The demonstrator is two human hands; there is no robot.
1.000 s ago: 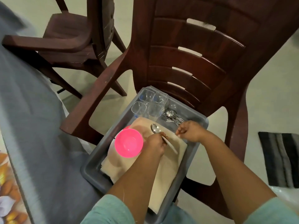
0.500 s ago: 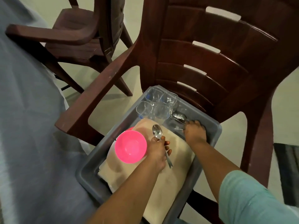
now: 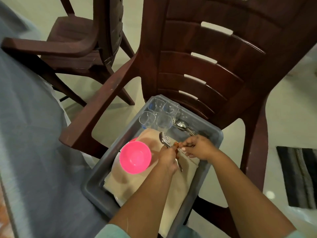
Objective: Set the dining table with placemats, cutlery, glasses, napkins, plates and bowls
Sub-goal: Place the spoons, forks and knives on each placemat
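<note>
The left hand grips a spoon and fork by their handles above the grey tub's far end. The right hand pinches a handle there too. Thin, stiff, slick steel likely slides; the handles, bunched together, look the best hold.

Both forearms enter from the lower edge of the view and converge toward the centre, bare from the wrist back to short teal sleeves near the elbows. The left hand is seen from the back, knuckles up, with its fingers curled closed around thin metal handles; the thumb side faces the other hand. The right hand lies just beside it, almost touching, also knuckles up, with its fingers bent inward and the fingertips pinching at the same point. The right wrist is angled inward, toward the left hand. The left wrist is straight, in line with its forearm.
</note>
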